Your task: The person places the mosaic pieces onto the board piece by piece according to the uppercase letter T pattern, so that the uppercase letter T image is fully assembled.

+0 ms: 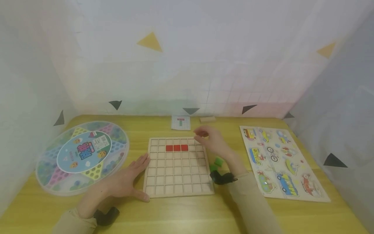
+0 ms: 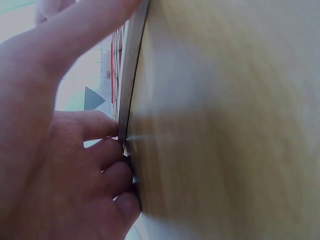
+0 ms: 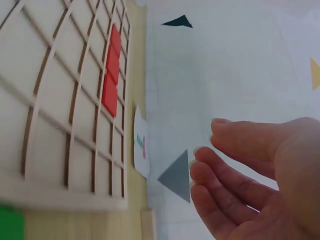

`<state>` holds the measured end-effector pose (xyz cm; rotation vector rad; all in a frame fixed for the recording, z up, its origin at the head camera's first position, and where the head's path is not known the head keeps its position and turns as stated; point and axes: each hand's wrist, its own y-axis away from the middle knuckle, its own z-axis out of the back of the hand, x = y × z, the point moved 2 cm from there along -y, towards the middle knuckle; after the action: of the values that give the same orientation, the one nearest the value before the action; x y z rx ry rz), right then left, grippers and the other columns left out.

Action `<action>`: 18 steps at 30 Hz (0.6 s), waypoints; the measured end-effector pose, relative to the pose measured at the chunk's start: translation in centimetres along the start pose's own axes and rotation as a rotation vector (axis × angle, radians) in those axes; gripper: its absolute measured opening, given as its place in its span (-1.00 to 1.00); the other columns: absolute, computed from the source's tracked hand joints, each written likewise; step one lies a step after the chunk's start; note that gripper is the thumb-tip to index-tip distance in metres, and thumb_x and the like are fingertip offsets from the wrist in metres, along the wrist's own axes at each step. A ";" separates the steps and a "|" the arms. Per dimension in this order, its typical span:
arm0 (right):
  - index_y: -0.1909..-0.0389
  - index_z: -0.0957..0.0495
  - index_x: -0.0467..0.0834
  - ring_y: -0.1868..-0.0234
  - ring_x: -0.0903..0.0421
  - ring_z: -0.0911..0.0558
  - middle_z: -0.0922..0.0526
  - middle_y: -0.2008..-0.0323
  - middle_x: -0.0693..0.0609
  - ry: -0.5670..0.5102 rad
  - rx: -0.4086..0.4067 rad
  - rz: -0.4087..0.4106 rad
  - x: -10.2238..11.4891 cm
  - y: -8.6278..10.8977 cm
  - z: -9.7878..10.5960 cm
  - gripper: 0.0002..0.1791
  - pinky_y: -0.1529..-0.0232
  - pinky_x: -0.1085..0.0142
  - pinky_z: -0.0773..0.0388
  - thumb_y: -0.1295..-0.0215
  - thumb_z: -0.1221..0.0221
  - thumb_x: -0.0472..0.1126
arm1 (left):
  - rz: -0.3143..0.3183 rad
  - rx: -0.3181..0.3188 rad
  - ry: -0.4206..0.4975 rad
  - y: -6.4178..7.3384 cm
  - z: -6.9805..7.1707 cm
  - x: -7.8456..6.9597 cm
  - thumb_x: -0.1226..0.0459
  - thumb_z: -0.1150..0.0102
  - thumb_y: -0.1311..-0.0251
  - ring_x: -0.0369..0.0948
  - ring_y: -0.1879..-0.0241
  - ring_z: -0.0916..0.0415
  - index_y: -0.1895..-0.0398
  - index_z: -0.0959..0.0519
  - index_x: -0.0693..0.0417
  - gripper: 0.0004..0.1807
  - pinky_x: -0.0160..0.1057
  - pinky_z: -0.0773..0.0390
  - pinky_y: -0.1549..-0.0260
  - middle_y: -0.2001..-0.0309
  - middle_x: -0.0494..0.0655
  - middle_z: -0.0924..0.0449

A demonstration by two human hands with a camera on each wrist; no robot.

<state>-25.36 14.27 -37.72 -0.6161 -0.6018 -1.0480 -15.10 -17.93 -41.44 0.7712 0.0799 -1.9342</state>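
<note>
wooden grid board (image 1: 178, 163) lies at the centre of the head frame, three red tiles (image 1: 177, 148) side by side in its upper part. the left hand (image 1: 125, 182), fingers straight and spread, touches the board's left edge. the right hand (image 1: 214, 141) hangs near the upper right corner, fingers loosely bent, thumb apart from them; it seems to hold nothing, though the head view is hazy. green blocks (image 1: 218, 161) sit just right of the board.
</note>
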 end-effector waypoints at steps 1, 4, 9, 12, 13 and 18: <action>-0.09 -0.59 -0.26 -0.05 -0.08 -0.63 -0.67 -0.05 -0.17 0.002 -0.006 0.002 0.0 0.2 0.3 -0.68 -0.16 0.00 -0.57 -0.40 -0.22 -0.20 | 0.000 0.001 -0.002 0.0 0.0 0.0 -0.36 -0.43 0.24 0.32 -0.53 0.25 -0.62 0.16 0.06 0.46 0.31 0.06 -0.45 -0.62 0.09 0.37; -0.08 -0.60 -0.26 -0.04 -0.08 -0.63 -0.68 -0.03 -0.17 0.027 -0.013 0.019 -0.3 0.8 1.1 -0.69 -0.15 -0.01 -0.57 -0.40 -0.21 -0.21 | 0.001 0.004 -0.003 0.1 -0.1 0.1 -0.36 -0.43 0.24 0.32 -0.53 0.26 -0.62 0.16 0.06 0.46 0.32 0.06 -0.45 -0.63 0.08 0.38; -0.01 -0.61 -0.28 0.01 -0.07 -0.64 -0.68 0.05 -0.13 0.070 -0.011 0.066 -1.2 2.2 2.2 -0.74 -0.12 -0.04 -0.58 -0.37 -0.23 -0.25 | 0.002 0.003 0.002 0.0 0.0 0.0 -0.35 -0.44 0.24 0.31 -0.53 0.26 -0.62 0.15 0.06 0.46 0.31 0.06 -0.45 -0.63 0.07 0.38; 0.02 -0.62 -0.29 0.02 -0.08 -0.65 -0.68 0.08 -0.12 0.098 -0.005 0.094 -1.8 3.3 2.8 -0.76 -0.11 -0.05 -0.58 -0.35 -0.25 -0.27 | 0.003 0.004 0.003 0.0 0.0 0.0 -0.35 -0.45 0.24 0.32 -0.53 0.26 -0.62 0.15 0.07 0.45 0.32 0.06 -0.45 -0.63 0.07 0.38; 0.03 -0.63 -0.29 0.02 -0.08 -0.65 -0.68 0.09 -0.12 0.106 0.000 0.097 -2.0 3.6 3.0 -0.76 -0.11 -0.05 -0.58 -0.35 -0.25 -0.27 | 0.004 0.004 0.003 0.0 0.0 -0.1 -0.35 -0.45 0.24 0.32 -0.53 0.25 -0.62 0.15 0.07 0.45 0.32 0.06 -0.45 -0.63 0.07 0.38; 0.03 -0.64 -0.31 0.03 -0.10 -0.65 -0.69 0.11 -0.12 0.170 0.012 0.112 -3.2 5.2 3.8 -0.75 -0.09 -0.06 -0.59 -0.34 -0.27 -0.27 | 0.001 0.002 -0.003 0.1 0.0 -0.1 -0.35 -0.44 0.24 0.32 -0.53 0.24 -0.62 0.14 0.07 0.45 0.31 0.05 -0.45 -0.63 0.07 0.38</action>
<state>-22.41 20.73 -38.30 -0.5376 -0.4198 -0.9796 -14.97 -17.91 -41.34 0.7694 0.0762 -1.9341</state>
